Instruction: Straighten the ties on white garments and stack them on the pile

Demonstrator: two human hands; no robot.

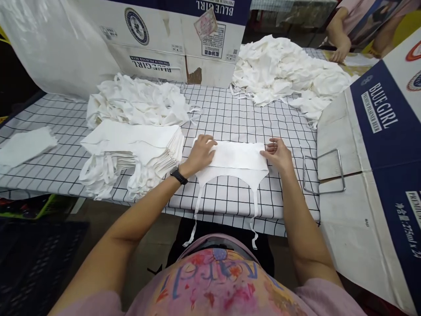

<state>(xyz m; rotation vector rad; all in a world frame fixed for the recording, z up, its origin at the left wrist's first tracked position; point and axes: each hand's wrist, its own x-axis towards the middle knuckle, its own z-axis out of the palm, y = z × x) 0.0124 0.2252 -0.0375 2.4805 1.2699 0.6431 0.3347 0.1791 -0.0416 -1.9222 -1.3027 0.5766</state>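
A white strapped garment (237, 156) lies spread on the checked tablecloth, its upper part a straight-edged flat panel. Below a curved cut-out, two thin straps hang over the table's near edge. My left hand (201, 153), with a black watch on the wrist, grips the panel's left end with bent fingers. At the opposite end, my right hand (279, 154) holds the right edge between thumb and fingers; the undersides of the fingertips are hidden. Left of my left hand stands a neat stack of similar white garments (131, 140), their straps bunched at the front.
Behind the stack lies a loose white heap (138, 101); a larger heap (283, 70) sits back right. Cartons stand behind (164, 39) and at right (371, 114). A wire frame (324, 171) is beside the right carton. Another person's hand (342, 48) works at the far right.
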